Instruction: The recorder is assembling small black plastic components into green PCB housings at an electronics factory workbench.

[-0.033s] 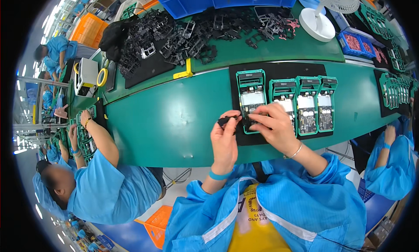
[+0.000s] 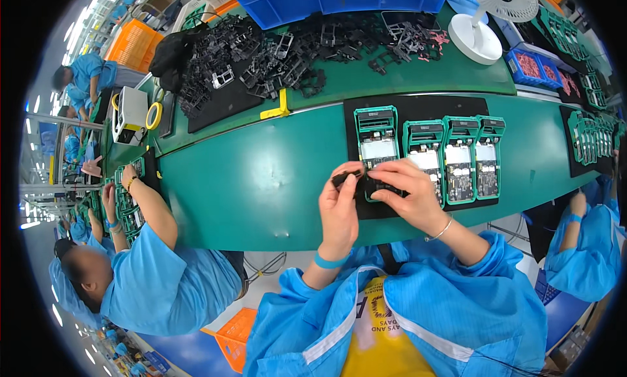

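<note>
My left hand [image 2: 339, 210] pinches a small black plastic part [image 2: 341, 179] between thumb and fingers, above the front of a black mat [image 2: 444, 106]. My right hand [image 2: 413, 195] is beside it with its fingertips drawn together close to the part; whatever they hold is too small or hidden to make out. Partly behind both hands lies a green-framed device housing [image 2: 377, 145] with a white panel and a circuit board, its lower end covered by my fingers. To its right, three similar housings [image 2: 459, 156] lie side by side, the nearest one partly hidden by my right hand.
Black plastic frames [image 2: 281, 57] are heaped along the back bench, with a blue bin [image 2: 353, 1] behind them. A yellow bracket [image 2: 277, 106] sits at the bench seam. A white fan [image 2: 475, 37] stands back right. Co-workers sit left [image 2: 170, 279] and right [image 2: 584, 246].
My right hand has shifted slightly left and down, bringing its fingertips nearer the black part. The black part has tilted a little in my left hand.
</note>
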The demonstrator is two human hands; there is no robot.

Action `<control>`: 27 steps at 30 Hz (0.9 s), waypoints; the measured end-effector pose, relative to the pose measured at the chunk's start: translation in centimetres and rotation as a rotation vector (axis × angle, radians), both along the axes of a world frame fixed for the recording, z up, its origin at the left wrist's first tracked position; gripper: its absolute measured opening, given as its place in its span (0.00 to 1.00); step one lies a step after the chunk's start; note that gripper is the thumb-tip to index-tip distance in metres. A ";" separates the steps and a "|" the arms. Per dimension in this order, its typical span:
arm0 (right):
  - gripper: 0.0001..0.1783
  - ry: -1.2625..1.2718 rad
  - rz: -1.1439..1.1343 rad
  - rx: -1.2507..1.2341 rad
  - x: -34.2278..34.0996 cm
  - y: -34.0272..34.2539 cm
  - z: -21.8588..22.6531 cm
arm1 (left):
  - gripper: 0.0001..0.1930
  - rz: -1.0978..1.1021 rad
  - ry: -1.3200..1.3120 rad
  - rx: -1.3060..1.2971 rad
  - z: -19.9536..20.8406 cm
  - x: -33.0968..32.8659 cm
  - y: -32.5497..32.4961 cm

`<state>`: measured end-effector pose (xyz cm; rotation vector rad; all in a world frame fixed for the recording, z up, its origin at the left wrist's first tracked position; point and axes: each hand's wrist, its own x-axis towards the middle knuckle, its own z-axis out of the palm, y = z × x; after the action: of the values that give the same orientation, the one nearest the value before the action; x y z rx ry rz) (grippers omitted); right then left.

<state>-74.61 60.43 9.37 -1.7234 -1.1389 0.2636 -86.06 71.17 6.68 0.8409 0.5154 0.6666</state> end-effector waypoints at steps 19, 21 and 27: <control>0.06 -0.360 0.151 -0.423 4.9 -8.6 2.0 | 0.21 0.244 0.774 1.694 -5.0 11.5 20.7; 0.06 -0.372 0.147 -0.380 4.7 -8.6 1.7 | 0.19 0.226 0.712 1.597 -5.3 11.8 20.8; 0.03 -0.312 0.095 -0.364 4.5 -8.7 1.2 | 0.16 0.274 0.658 1.406 -4.1 11.8 20.0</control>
<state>-70.14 51.73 10.59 -2.0839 -1.4716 0.2801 -74.24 91.15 2.54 2.3916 0.7356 0.9936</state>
